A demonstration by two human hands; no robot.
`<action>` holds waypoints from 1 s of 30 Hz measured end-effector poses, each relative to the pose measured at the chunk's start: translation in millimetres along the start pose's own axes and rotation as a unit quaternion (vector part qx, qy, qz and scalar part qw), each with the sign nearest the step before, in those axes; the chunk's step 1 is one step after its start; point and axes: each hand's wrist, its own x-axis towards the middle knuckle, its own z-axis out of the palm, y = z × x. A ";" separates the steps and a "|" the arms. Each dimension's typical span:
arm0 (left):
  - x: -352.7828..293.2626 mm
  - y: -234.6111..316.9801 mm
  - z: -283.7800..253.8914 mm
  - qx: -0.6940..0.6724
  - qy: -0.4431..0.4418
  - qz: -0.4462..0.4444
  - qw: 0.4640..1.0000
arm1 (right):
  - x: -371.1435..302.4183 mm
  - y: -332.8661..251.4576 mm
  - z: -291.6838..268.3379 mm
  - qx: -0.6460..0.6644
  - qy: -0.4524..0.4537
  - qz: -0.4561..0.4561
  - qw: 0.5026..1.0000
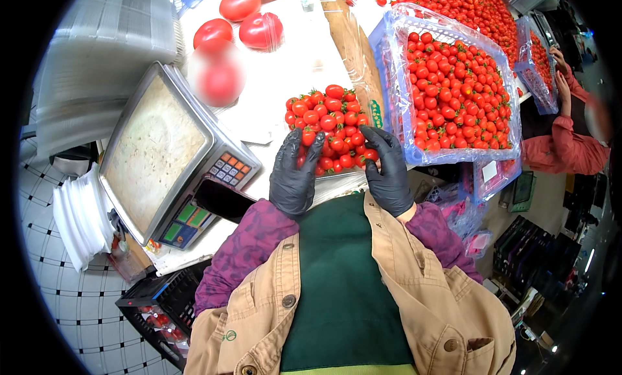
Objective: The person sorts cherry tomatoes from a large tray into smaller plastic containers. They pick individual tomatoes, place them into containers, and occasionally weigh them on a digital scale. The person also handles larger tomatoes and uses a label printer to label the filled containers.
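Observation:
A punnet of cherry tomatoes (pixel 332 125), heaped with small red fruit, some with green stems, stands on the table right in front of me. Its clear plastic is mostly hidden under the fruit. My left hand (pixel 293 173), in a black glove, closes round the near left corner, thumb against the tomatoes. At the near right corner my right hand (pixel 389 174), gloved the same way, has its fingers on the side and its tips on the fruit. Beside the right hand sits a blue crate (pixel 405 158), lined with clear film and full of loose cherry tomatoes.
A weighing scale (pixel 155 135) stands left, with a dark phone-like slab (pixel 223 200) by its keypad. Stacked clear trays (pixel 110 57) rise behind it. Large tomatoes (pixel 261 32) lie far left. Loose cherry tomatoes (pixel 466 9) spread behind the crate. Another person (pixel 560 145) works far right.

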 end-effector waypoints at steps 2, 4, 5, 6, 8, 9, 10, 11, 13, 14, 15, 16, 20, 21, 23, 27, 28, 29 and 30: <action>8.1 4.8 -8.7 -0.018 0.023 -0.015 0.999 | -0.9 3.5 0.9 0.011 0.003 0.009 1.000; 13.6 5.4 -10.4 -0.082 0.042 -0.052 0.994 | 3.7 5.7 3.4 0.015 0.019 -0.026 0.999; 18.5 3.2 -9.9 -0.112 0.063 -0.053 0.990 | 9.0 1.7 3.6 0.021 0.027 -0.041 0.999; 23.6 -0.8 -8.6 -0.136 0.079 -0.055 0.986 | 16.5 -4.9 3.8 0.036 0.036 -0.047 0.998; 32.9 -10.0 -7.4 -0.185 0.110 -0.060 0.975 | 28.3 -9.2 6.5 -0.008 0.051 -0.083 0.995; 34.5 -14.0 -5.1 -0.214 0.115 -0.070 0.968 | 32.0 -6.9 8.6 -0.067 0.057 -0.111 0.990; 37.1 -13.8 -4.8 -0.206 0.117 -0.068 0.969 | 32.6 -11.9 9.5 -0.091 0.030 -0.105 0.990; 40.0 -11.8 -4.6 -0.199 0.120 -0.066 0.971 | 32.8 -17.0 10.1 -0.115 0.003 -0.099 0.988; 42.9 -12.8 -3.6 -0.168 0.108 -0.038 0.979 | 30.8 -16.0 16.7 -0.170 -0.031 -0.107 0.979; 43.5 -12.8 -3.7 -0.162 0.096 -0.032 0.982 | 29.1 -10.5 19.1 -0.191 -0.028 -0.107 0.975; 44.3 -12.3 -4.5 -0.156 0.084 -0.027 0.984 | 27.6 -5.0 21.7 -0.212 -0.025 -0.107 0.971; 44.8 -12.2 -4.2 -0.151 0.073 -0.023 0.986 | 26.5 -3.9 18.5 -0.198 0.000 -0.106 0.975; 40.3 -24.4 -2.5 -0.151 0.064 -0.034 0.986 | 25.4 -0.1 12.9 -0.096 0.062 -0.056 0.992; 38.3 -23.1 -3.9 -0.152 0.048 -0.034 0.987 | 26.5 0.6 13.5 -0.072 0.068 -0.042 0.994; 37.9 -11.5 -11.0 -0.135 0.031 -0.037 0.990 | 27.5 1.5 14.1 -0.048 0.079 -0.033 0.995; 25.1 -1.5 -11.7 -0.052 -0.036 -0.021 0.998 | 24.3 -4.6 9.3 -0.069 0.035 -0.040 0.996; 22.7 0.7 -12.7 -0.026 -0.050 -0.018 0.998 | 18.3 -10.2 5.9 -0.062 0.024 -0.040 0.997; 18.2 -3.1 -10.6 -0.033 -0.041 -0.004 0.999 | 11.6 -13.9 3.1 -0.055 0.013 -0.039 0.998; 18.9 -3.8 -11.2 -0.040 -0.041 -0.012 0.998 | 3.5 -9.9 2.8 -0.067 0.023 -0.038 0.997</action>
